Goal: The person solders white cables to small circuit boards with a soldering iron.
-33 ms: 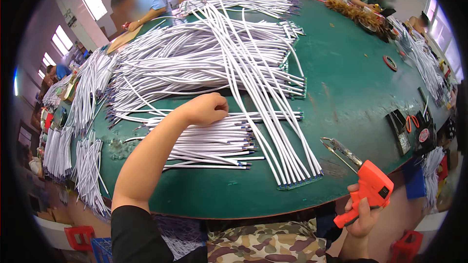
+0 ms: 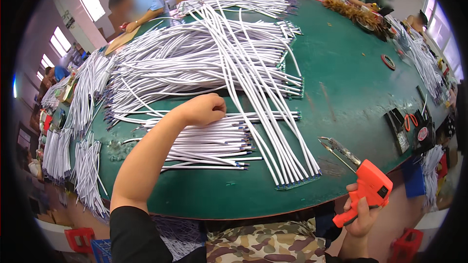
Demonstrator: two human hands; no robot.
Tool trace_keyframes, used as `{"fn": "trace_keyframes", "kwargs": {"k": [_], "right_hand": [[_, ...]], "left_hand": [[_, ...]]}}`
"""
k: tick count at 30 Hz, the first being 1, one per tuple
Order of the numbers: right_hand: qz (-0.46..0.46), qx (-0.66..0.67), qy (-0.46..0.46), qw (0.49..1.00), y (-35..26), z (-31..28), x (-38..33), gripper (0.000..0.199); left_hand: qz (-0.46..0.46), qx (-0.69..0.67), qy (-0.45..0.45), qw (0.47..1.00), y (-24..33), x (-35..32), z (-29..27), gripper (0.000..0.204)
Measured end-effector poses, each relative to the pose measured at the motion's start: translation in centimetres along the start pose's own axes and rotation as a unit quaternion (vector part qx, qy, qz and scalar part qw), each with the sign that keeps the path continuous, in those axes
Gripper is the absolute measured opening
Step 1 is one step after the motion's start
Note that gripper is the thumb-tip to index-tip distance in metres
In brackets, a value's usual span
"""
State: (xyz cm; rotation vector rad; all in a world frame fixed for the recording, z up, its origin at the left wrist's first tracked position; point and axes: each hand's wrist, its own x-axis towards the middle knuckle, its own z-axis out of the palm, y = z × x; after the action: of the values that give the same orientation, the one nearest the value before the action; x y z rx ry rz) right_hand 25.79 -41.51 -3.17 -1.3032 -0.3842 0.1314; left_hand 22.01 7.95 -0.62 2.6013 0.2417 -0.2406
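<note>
Leftmost, well apart from the slanting bundle [image 2: 282,141] of white cables on the green table [image 2: 341,92], lies a loose sheaf [image 2: 87,175]; just left of the bundle, the left hand [image 2: 207,110] is over a row of cables [image 2: 209,142], its fingers curled, though I cannot tell whether they pinch any. Right of the bundle, the right hand [image 2: 363,216] grips 1 orange soldering gun [image 2: 373,182], its tip angled toward the bundle's near end, with orange-handled scissors [image 2: 410,122] farther right.
</note>
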Motion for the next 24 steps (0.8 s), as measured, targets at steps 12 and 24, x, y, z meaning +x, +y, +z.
{"fn": "trace_keyframes", "kwargs": {"k": [12, 24], "right_hand": [[-0.005, -0.014, 0.016, 1.000, -0.1, -0.4, 0.3, 0.057], [-0.018, -0.016, 0.027, 0.999, -0.3, -1.0, 0.4, 0.056]], "left_hand": [[0.029, -0.008, 0.154, 0.988, -1.3, 2.6, -2.1, 0.011], [0.094, 0.052, 0.058, 0.992, 0.9, -1.1, 0.0, 0.023]]}}
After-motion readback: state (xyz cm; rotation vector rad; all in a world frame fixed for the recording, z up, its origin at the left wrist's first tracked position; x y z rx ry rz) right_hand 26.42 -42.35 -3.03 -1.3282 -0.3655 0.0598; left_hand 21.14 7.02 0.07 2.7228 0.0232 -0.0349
